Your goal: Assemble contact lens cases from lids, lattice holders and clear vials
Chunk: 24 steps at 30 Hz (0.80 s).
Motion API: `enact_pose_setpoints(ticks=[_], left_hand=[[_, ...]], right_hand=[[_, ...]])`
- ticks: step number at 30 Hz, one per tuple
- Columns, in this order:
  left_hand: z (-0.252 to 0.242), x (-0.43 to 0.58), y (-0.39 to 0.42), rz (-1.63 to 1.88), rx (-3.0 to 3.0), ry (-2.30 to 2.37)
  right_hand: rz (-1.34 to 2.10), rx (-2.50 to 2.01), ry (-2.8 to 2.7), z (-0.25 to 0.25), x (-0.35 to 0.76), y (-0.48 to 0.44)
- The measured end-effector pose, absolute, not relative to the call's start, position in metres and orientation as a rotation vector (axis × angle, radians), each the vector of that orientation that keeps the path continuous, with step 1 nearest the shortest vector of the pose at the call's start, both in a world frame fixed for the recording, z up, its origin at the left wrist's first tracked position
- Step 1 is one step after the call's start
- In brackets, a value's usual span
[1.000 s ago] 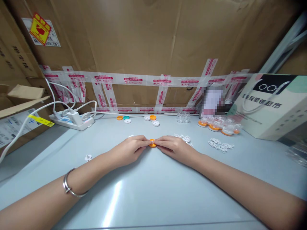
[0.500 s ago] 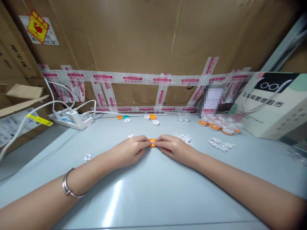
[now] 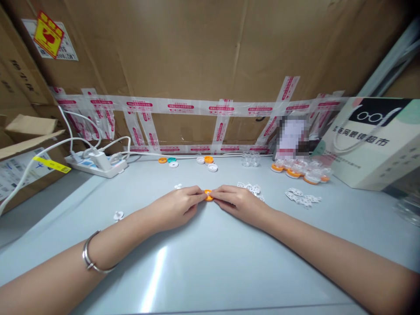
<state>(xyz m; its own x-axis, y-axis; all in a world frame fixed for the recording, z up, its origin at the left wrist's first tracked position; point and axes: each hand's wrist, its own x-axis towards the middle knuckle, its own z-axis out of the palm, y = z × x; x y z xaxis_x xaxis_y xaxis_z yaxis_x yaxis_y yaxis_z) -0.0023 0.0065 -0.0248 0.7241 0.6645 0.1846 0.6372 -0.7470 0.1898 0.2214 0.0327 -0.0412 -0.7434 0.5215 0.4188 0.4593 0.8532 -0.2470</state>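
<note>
Between my two hands sits a small round orange plastic piece (image 3: 208,198), with something whitish at its centre too small to make out. My left hand (image 3: 182,205) pinches it from the left, fingertips at its rim. From the other side my right hand (image 3: 238,201) is closed on it, its fingertips meeting the rim and centre. Just behind my right hand lies a pile of white openwork plastic pieces (image 3: 252,189), partly covered by the fingers. Tiny white parts (image 3: 178,186) rest behind my left hand. By my left forearm is a white piece with a peg (image 3: 118,215).
Along the back lie orange (image 3: 208,160), teal (image 3: 172,159) and white rings (image 3: 212,167), and clear cups (image 3: 250,159). At right are orange-white assemblies (image 3: 295,173), more openwork pieces (image 3: 302,197) and a paper bag (image 3: 367,144). A power strip (image 3: 98,164) stands left, against cardboard boxes (image 3: 183,52).
Both hands keep their hold on the orange piece, almost without moving. The whole view has shifted very slightly.
</note>
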Motion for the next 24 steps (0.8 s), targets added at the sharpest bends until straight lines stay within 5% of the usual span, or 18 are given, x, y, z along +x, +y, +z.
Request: enact_pose_setpoints(ticks=[16, 24], left_hand=[[-0.024, -0.002, 0.008, 0.363, 2.783, 1.057], [-0.004, -0.014, 0.015, 0.629, 2.764, 1.056]], right_hand=[[0.139, -0.661, -2.568, -0.04, 0.22, 0.034], [0.198, -0.703, -2.463, -0.038, 0.221, 0.032]])
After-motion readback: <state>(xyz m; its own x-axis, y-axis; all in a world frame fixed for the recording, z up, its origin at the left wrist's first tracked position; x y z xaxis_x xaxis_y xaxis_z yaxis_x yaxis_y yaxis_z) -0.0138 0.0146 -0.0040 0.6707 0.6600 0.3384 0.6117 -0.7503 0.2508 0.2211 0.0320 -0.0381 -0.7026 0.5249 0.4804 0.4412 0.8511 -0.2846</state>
